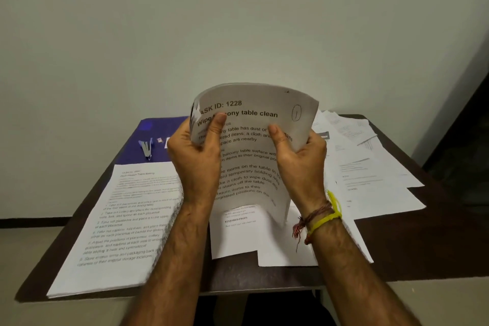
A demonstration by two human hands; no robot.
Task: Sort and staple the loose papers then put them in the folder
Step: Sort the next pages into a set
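Note:
A bundle of printed sheets (254,119) headed "TASK ID: 1228" is held upright above the table, bowed toward me. My left hand (195,153) grips its left edge, thumb on the front page. My right hand (299,148) grips the right side, thumb pressed on the text. A blue folder (156,135) lies flat at the table's back left, and a stapler (146,148) rests on it. A stack of printed pages (119,219) sits at the front left.
Loose white sheets (370,172) are spread over the right half of the dark table (423,246), and more pages (251,235) lie under my wrists. A pale wall stands just behind the table. Yellow and red bands circle my right wrist.

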